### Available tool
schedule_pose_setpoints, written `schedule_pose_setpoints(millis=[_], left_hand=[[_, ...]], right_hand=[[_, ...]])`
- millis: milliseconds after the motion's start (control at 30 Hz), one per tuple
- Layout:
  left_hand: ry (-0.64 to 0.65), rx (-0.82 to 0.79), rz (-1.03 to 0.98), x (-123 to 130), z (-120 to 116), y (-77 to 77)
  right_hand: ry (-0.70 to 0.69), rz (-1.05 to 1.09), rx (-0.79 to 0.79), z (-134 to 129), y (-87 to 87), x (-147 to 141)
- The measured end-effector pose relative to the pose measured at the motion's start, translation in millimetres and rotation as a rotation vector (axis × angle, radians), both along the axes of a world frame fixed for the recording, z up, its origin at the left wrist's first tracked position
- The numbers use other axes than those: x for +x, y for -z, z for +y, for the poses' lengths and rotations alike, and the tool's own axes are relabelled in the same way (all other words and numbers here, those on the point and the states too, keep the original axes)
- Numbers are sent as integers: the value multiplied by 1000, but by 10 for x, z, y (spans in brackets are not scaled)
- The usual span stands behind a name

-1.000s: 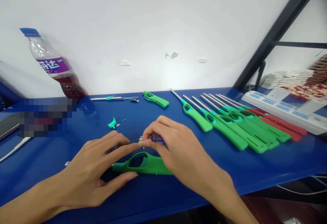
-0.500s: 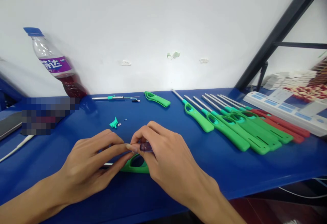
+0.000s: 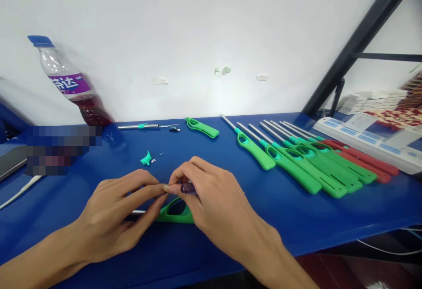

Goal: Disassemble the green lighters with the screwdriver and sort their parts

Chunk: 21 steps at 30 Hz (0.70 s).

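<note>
Both hands have drawn slightly left and closer together over the last second, so the green lighter body, whose whole handle showed a second ago, now shows only its finger loop; since half a second ago almost nothing has shifted.

Nearest, at about 6 o'clock on the blue surface (image 3: 296, 227), the left hand (image 3: 114, 218) pinches its thumb and forefinger toward the right hand (image 3: 214, 201), which grasps a small purple translucent part (image 3: 187, 188) between its fingertips. Below them lies one green lighter body (image 3: 174, 212), its metal tube (image 3: 138, 212) poking out at 9 o'clock under the left hand.

I judge the purple part light, hard, slick and easy to drop, so it is best held by its sides with the fingertips. The lighter body looks like stiff, light plastic, safest gripped at the loop or handle rather than the thin tube.

Farther back, at 11 o'clock, lie one teal trigger piece (image 3: 145, 159) and one or two tiny bits too small to name. Beyond these rest one bare metal tube with wires (image 3: 148, 126) and one separate green handle shell (image 3: 201, 127). At 2 o'clock lies a row of finished utility lighters (image 3: 296, 166): about five green and two red, though overlap makes the count uncertain. One drink bottle (image 3: 70, 82) leans against the wall at 10 o'clock, and one white power strip (image 3: 362, 141) sits at 3 o'clock.
</note>
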State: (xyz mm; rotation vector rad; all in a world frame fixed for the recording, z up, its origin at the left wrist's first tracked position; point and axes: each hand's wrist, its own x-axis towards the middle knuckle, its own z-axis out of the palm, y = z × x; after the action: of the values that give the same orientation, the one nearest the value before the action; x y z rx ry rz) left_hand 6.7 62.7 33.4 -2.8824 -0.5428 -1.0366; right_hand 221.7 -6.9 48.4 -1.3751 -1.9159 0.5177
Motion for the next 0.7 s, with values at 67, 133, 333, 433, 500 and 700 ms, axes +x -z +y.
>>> schedule_pose_setpoints(millis=[67, 133, 333, 433, 500, 700], left_hand=[[13, 9, 18, -2, 3, -4], [25, 18, 24, -10, 6, -6], [-2, 4, 5, -15, -18, -9], [-15, -17, -19, -9, -41, -10], [-24, -27, -36, -5, -50, -13], [-13, -77, -73, 0, -45, 1]], right_hand=[[-2, 3, -2, 6, 9, 1], [-6, 11, 4, 11, 20, 0], [-15, 97, -9, 25, 38, -25], [-19, 153, -28, 29, 31, -43], [-19, 168, -26, 29, 25, -51], [-19, 170, -55, 28, 9, -48]])
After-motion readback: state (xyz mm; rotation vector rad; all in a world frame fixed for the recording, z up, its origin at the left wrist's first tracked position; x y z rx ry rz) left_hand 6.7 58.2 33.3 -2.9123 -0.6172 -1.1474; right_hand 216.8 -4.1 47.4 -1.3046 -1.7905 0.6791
